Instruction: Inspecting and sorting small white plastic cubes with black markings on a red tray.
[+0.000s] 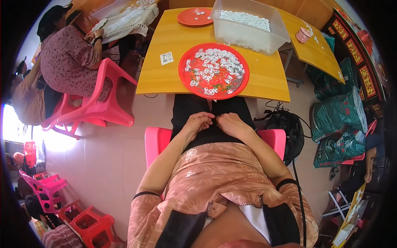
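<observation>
Both of my hands are over my lap, just in front of the table's near edge. My left hand (200, 122) has its fingers curled and pinched together; whatever may be in them is too small to make out. Beside it, my right hand (232, 125) is closed, its fingertips turned inward and largely hidden. Ahead of them, a round red tray (185, 78) rests on the table (155, 70), overlapping its near edge. Many small white plastic pieces with dark holes (206, 73) lie scattered over the tray. Neither hand touches the tray.
A translucent plastic bin (248, 39) of white pieces stands behind the tray, beside a smaller red plate (188, 18). A pink mug (303, 35) sits farther right. Green sacks (337, 113) and a black bag (289, 128) are at right. A person (74, 62) sits at left.
</observation>
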Motion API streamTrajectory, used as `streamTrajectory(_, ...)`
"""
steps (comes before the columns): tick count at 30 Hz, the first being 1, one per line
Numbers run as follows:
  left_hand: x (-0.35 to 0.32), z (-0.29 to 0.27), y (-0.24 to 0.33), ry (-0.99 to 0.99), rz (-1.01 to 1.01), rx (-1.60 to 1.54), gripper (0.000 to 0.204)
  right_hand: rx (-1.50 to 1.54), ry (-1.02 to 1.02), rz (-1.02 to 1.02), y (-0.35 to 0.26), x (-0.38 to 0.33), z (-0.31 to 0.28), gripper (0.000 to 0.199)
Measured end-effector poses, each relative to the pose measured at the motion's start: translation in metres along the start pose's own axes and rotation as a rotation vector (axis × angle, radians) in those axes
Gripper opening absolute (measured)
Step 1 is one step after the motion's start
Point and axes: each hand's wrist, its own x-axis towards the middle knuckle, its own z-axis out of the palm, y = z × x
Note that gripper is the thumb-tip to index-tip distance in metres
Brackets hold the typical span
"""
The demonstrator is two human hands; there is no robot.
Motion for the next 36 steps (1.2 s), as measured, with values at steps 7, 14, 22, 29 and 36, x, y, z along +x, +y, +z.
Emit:
streamTrajectory(7, -0.005, -0.003, 0.0, 0.028, -0.002, 0.018, 0.018, 0.265, 0.342, -0.057, -0.05, 0.034, -0.108, 0.02)
streamTrajectory(14, -0.008, -0.007, 0.003, 0.019, 0.013, 0.015, 0.018, 0.066, 0.378, -0.048, -0.043, 0.129, -0.106, 0.02)
streamTrajectory(22, -0.026, 0.002, 0.02, -0.17, 0.092, 0.166, 0.025, 0.156, 0.393, -0.033, -0.033, 0.158, -0.087, 0.013)
streamTrajectory(29, -0.084, 0.032, 0.088, -0.315, 0.138, 0.276, 0.022, 0.289, 0.389, -0.008, -0.038, 0.16, -0.102, 0.015)
streamTrajectory(36, -0.138, 0.062, 0.167, -0.347, 0.325, 0.349, 0.02, 0.134, 0.339, -0.052, -0.041, 0.17, -0.116, 0.011)
